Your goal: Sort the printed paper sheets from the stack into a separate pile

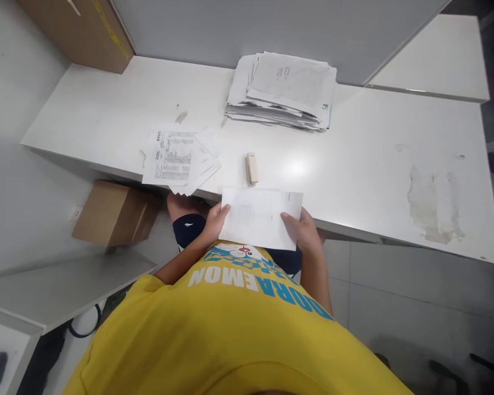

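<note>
Between left grip (216,221) and right grip (307,233), white paper (261,224), faintly printed, pinched at both sides

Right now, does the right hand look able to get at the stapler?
Probably yes, if it lets go of the paper: the right hand grips that sheet's right side, while the stapler lies uncovered on the desk just beyond.

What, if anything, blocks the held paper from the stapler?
Nothing visible. The stapler lies on the white table just beyond the far edge of the paper, which the left hand and right hand hold by its sides.
</note>
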The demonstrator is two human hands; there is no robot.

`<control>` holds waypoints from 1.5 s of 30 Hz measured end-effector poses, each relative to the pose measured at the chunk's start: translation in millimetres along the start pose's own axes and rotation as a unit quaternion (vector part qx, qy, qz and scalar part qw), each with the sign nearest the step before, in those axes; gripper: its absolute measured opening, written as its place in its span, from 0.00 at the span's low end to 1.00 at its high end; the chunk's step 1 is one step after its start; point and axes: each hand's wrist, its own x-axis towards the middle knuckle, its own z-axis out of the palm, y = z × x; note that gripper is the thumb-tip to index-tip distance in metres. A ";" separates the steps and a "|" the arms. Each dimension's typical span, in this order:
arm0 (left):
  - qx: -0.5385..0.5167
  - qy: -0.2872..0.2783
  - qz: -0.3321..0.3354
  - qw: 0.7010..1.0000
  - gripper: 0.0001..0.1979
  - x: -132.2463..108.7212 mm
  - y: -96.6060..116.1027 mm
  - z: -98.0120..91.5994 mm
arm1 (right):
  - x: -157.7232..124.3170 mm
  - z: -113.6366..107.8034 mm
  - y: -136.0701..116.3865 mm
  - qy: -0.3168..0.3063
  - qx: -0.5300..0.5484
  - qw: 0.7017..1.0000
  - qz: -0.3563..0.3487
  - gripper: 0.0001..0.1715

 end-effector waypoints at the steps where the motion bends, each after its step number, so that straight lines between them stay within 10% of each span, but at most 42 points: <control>1: -0.005 -0.003 -0.009 1.000 0.29 1.8 -0.9 1.1 | 2.6 -2.9 -7.4 0.017 -0.048 0.999 -0.016 0.34; 9: -0.034 -0.013 -0.048 0.998 0.22 12.0 -10.0 12.7 | 32.0 -22.2 -47.9 0.062 -0.290 0.952 -0.075 0.38; 17: 0.139 0.008 0.094 0.986 0.12 8.0 -3.6 4.8 | 42.8 -44.4 -45.1 0.107 -0.298 0.940 -0.127 0.34; 24: 0.444 -0.087 0.378 0.808 0.12 12.8 13.5 21.3 | 67.4 -41.9 -39.2 0.151 -0.350 0.906 -0.185 0.34; 29: 0.533 -0.140 0.450 0.703 0.22 51.7 25.3 46.7 | 100.7 -33.3 -36.2 0.154 -0.378 0.885 -0.225 0.33; 36: 0.576 -0.184 0.409 0.684 0.27 97.9 20.7 54.3 | 93.5 -24.0 -26.4 0.207 -0.403 0.859 -0.238 0.39; 45: 0.604 -0.224 0.398 0.653 0.30 97.2 24.8 44.3 | 80.8 -15.8 -34.1 0.169 -0.434 0.842 -0.272 0.31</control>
